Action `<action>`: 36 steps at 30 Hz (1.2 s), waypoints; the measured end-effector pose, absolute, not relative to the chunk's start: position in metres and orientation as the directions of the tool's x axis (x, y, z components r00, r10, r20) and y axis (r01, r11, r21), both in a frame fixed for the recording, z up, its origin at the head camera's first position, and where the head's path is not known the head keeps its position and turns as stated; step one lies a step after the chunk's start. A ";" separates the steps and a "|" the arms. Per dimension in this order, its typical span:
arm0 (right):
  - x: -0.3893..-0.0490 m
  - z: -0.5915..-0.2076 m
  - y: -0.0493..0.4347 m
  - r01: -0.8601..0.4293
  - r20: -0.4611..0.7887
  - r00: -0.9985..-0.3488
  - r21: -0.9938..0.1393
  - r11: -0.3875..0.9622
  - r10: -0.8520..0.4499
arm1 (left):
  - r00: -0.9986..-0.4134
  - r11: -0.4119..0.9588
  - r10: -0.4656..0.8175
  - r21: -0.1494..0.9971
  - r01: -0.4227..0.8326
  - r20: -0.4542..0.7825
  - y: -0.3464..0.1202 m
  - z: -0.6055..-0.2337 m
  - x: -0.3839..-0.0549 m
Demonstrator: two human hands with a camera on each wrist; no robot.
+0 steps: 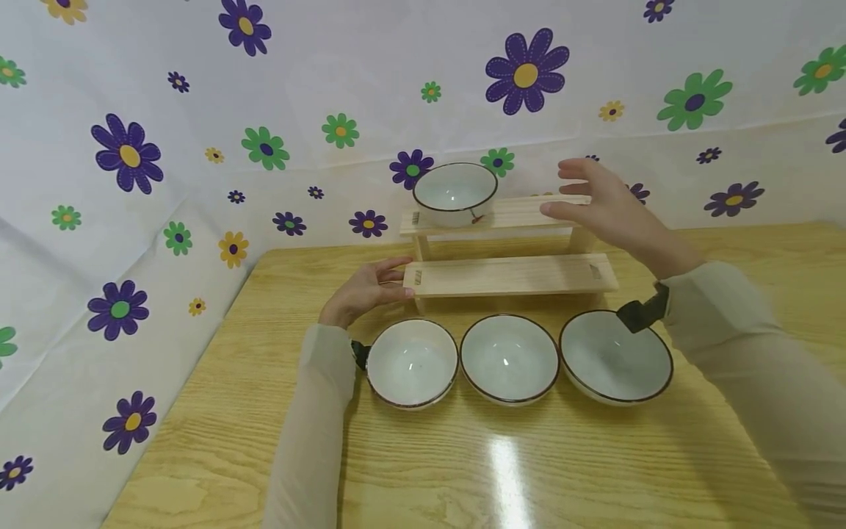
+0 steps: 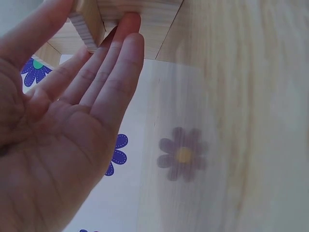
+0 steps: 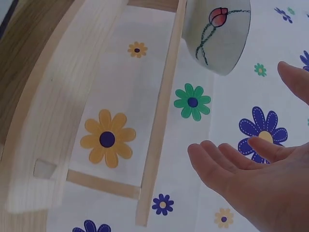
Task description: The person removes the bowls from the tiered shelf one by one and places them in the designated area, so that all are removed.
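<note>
A two-tier wooden shelf rack (image 1: 509,275) stands on the table near the back. At the left end of its lower board, my left hand (image 1: 373,288) holds the rack, thumb at the front corner and fingers reaching behind. The left wrist view shows those fingers (image 2: 108,77) alongside the wood. A white bowl (image 1: 456,192) with a dark rim sits upright on the upper board's left part; its red flower bud motif shows in the right wrist view. Over the upper board's right end, my right hand (image 1: 611,202) is spread with nothing in it, apart from the bowl.
In front of the rack stand three dark-rimmed white bowls in a row: a left bowl (image 1: 413,364), a middle bowl (image 1: 509,358) and a right bowl (image 1: 615,356). A flower-patterned cloth (image 1: 370,66) hangs behind the wooden table (image 1: 218,411). Dark wrist straps sit near the bowls.
</note>
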State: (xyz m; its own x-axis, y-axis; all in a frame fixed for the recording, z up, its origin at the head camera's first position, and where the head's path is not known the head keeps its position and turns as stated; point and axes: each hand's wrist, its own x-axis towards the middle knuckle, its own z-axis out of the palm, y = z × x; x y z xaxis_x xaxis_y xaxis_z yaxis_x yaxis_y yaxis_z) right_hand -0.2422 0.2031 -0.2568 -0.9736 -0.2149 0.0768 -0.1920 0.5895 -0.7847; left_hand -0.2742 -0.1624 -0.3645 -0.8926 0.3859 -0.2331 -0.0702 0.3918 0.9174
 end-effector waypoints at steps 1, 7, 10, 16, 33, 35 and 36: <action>-0.244 -0.257 0.201 -0.185 0.075 -0.975 -0.789 0.585 -0.208 | -0.891 0.392 0.389 0.917 -0.069 -0.233 -0.162 -0.365 -0.274; -0.252 -0.259 0.186 -0.163 0.072 -0.982 -0.788 0.594 -0.174 | -0.891 0.403 0.385 0.912 -0.071 -0.239 -0.164 -0.368 -0.274; -0.255 -0.259 0.178 -0.160 0.071 -0.983 -0.780 0.605 -0.167 | -0.895 0.412 0.379 0.909 -0.065 -0.236 -0.165 -0.370 -0.274; -0.257 -0.259 0.165 -0.148 0.045 -0.982 -0.781 0.606 -0.182 | -0.894 0.413 0.378 0.908 -0.068 -0.239 -0.166 -0.371 -0.274; -0.266 -0.260 0.145 -0.166 0.074 -0.977 -0.847 0.504 -0.198 | -0.891 0.411 0.384 0.909 -0.068 -0.241 -0.163 -0.367 -0.277; -0.268 -0.261 0.141 -0.164 0.070 -0.976 -0.856 0.490 -0.204 | -0.893 0.416 0.379 0.907 -0.071 -0.244 -0.163 -0.366 -0.276; -0.270 -0.261 0.139 -0.163 0.069 -0.976 -0.859 0.485 -0.206 | -0.893 0.418 0.378 0.906 -0.071 -0.245 -0.163 -0.366 -0.276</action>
State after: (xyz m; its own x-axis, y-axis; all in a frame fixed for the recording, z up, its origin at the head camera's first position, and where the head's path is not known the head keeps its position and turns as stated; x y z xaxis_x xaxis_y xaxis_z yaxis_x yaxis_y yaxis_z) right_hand -0.2695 0.1389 -0.2611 -0.9762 -0.2055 0.0687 -0.1626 0.4850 -0.8592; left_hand -0.2764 -0.1631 -0.3661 -0.8928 0.3781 -0.2447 -0.0712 0.4179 0.9057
